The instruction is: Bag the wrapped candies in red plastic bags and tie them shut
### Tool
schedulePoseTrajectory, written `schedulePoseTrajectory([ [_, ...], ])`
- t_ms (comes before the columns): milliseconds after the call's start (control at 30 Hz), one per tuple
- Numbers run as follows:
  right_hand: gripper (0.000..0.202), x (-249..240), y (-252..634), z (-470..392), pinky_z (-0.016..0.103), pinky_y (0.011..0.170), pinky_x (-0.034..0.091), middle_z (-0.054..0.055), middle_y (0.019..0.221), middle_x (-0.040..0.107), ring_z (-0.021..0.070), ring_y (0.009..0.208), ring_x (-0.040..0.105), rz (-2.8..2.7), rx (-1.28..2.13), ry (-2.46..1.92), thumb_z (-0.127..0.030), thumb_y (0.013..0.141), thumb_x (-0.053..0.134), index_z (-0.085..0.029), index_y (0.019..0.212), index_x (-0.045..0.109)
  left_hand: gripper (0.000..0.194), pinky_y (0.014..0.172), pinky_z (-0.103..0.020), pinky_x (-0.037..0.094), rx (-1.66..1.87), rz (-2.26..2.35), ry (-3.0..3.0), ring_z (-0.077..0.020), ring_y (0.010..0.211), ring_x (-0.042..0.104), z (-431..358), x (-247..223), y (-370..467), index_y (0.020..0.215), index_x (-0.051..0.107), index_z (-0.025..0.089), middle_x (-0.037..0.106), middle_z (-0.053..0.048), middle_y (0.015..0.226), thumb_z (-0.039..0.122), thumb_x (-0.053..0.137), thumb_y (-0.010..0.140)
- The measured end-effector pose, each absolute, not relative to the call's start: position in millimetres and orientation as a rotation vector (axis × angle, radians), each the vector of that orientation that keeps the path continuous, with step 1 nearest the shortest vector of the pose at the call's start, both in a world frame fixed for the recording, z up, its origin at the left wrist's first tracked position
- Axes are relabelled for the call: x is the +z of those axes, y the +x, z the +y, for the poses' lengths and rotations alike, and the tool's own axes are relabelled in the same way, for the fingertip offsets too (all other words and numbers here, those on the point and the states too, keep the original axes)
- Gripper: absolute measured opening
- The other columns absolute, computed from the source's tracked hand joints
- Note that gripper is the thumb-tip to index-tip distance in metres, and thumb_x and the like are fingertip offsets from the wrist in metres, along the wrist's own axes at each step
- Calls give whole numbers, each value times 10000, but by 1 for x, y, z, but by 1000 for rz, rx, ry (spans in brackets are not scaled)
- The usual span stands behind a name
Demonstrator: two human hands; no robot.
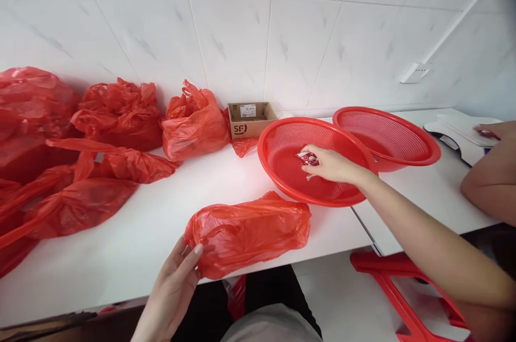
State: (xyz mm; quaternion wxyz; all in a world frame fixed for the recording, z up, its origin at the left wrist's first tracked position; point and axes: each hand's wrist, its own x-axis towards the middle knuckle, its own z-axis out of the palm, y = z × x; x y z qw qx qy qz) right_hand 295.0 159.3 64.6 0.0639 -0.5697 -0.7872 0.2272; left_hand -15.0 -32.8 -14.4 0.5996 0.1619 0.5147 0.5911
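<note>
My left hand [179, 275] pinches the left end of a red plastic bag [250, 232] that lies on its side at the table's front edge. Over the nearer red perforated basin [278, 164], my right hand [332, 164] is closed on a small red-and-white packet [308, 158]. The packet's print is too small to read. Little else shows inside this basin, though my hand and wrist cover part of it.
A second red basin [387, 135] stands behind, to the right. Tied red bags [195, 124] line the wall at left, beside a small cardboard box [252, 128]. At far right, another person's hand [500, 131] rests by a white device [463, 132]. A red stool [395, 288] stands below.
</note>
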Motion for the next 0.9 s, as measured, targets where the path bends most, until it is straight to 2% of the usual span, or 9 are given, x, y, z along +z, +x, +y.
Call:
schedulePoseTrajectory([
  [133, 356, 63, 237, 97, 270, 726, 557, -44, 1061, 673, 145, 870, 673, -2496, 1377, -865, -368, 816, 605, -363, 1169, 561, 526, 714, -271, 584, 1345, 1231, 298, -254, 907, 716, -26, -8, -4, 1185, 655, 196, 742, -96, 1075, 245, 816, 687],
  [233, 322, 35, 197, 77, 351, 798, 562, -49, 1054, 690, 207, 956, 672, -2765, 1004, -933, -297, 784, 601, -401, 1087, 627, 500, 652, -258, 595, 1311, 1237, 266, -240, 818, 730, -25, -1, 1, 1131, 676, 194, 759, -79, 955, 210, 827, 654],
  [333, 418, 21, 181, 82, 455, 872, 537, 24, 1221, 641, 280, 1102, 624, -2713, 641, -1167, -290, 803, 577, -367, 1213, 596, 391, 571, -232, 593, 1276, 1241, 244, -194, 675, 722, -27, 8, -1, 1019, 704, 187, 752, -62, 859, 170, 815, 644],
  [400, 474, 30, 187, 89, 439, 927, 523, -7, 1334, 583, 263, 1173, 591, -2739, 737, -1091, -375, 826, 594, -412, 1296, 540, 278, 539, -228, 592, 1272, 1254, 195, -170, 601, 704, -27, 12, -7, 901, 705, 179, 739, -46, 800, 137, 800, 643],
  [500, 412, 62, 212, 106, 345, 965, 510, -69, 1308, 612, 190, 1144, 615, -2680, 1011, -921, -469, 891, 537, -431, 1301, 541, 151, 554, -264, 611, 1302, 1262, 123, -176, 589, 703, -24, 13, -18, 809, 677, 166, 723, -39, 759, 115, 752, 688],
  [600, 393, 83, 253, 143, 354, 938, 504, 2, 1209, 670, 197, 1086, 638, -2413, 807, -1225, -459, 928, 488, -327, 1292, 560, 137, 596, -281, 623, 1341, 1230, 121, -189, 645, 720, -19, 8, -24, 904, 689, 145, 737, -70, 832, 123, 676, 770],
  [733, 527, 68, 310, 195, 437, 880, 484, 148, 1157, 653, 322, 1086, 613, -2443, 388, -2064, -417, 853, 589, -186, 1321, 517, 241, 619, -252, 624, 1404, 1215, 153, -205, 746, 734, -16, 2, -25, 1013, 700, 151, 752, -69, 902, 135, 670, 774],
  [800, 471, 51, 328, 208, 452, 836, 486, 176, 1059, 662, 357, 1022, 629, -2508, 451, -2241, -357, 762, 688, -138, 1172, 610, 272, 633, -233, 620, 1427, 1236, 171, -207, 777, 735, -17, 0, -24, 1002, 709, 167, 759, -54, 910, 141, 722, 732],
  [900, 276, 29, 339, 213, 432, 789, 502, 104, 904, 668, 315, 898, 657, -2598, 649, -2210, -204, 627, 760, -179, 886, 668, 378, 643, -210, 610, 1455, 1282, 218, -214, 807, 734, -18, -3, -21, 1005, 716, 190, 765, -44, 943, 170, 816, 642],
])
